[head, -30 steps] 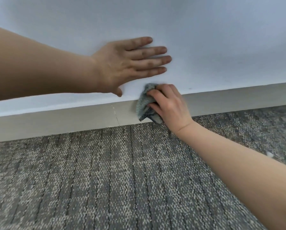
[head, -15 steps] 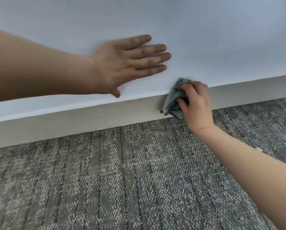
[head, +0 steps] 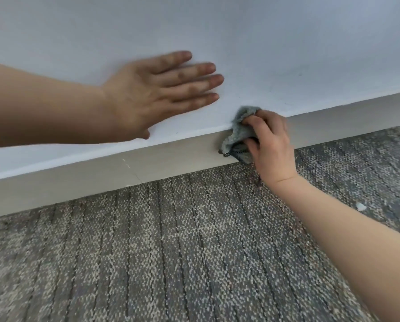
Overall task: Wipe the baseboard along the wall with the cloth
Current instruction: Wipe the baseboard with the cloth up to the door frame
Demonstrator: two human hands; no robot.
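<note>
**A:** What takes up most of the view?

**B:** The pale wall rises above the baseboard, and grey patterned carpet spreads below it. The baseboard is a long cream strip crossing the whole view, sitting lower at its left end and higher at its right.

**A:** And the hands?

**B:** The left hand lies flat on the wall above the baseboard. Its fingers are straight and close together and hold nothing, so I take it for a brace. The right hand is on the baseboard's face with its fingers curled round a bunched grey-blue cloth.

**A:** Where is the cloth exactly?

**B:** It is pressed against the baseboard. It covers the face nearly down to the carpet line, and one fold rides just over the top edge onto the wall.

**A:** Which way should the wipe run?

**B:** Lengthwise, I'd say, since the baseboard stretches away on both sides of the cloth. The right hand is the one on it and the left is off it, above. I cannot tell which stretch is already clean.

**A:** Anything smaller?

**B:** There is a thin seam in the baseboard left of the cloth, and a white speck on the carpet below its right stretch.
</note>
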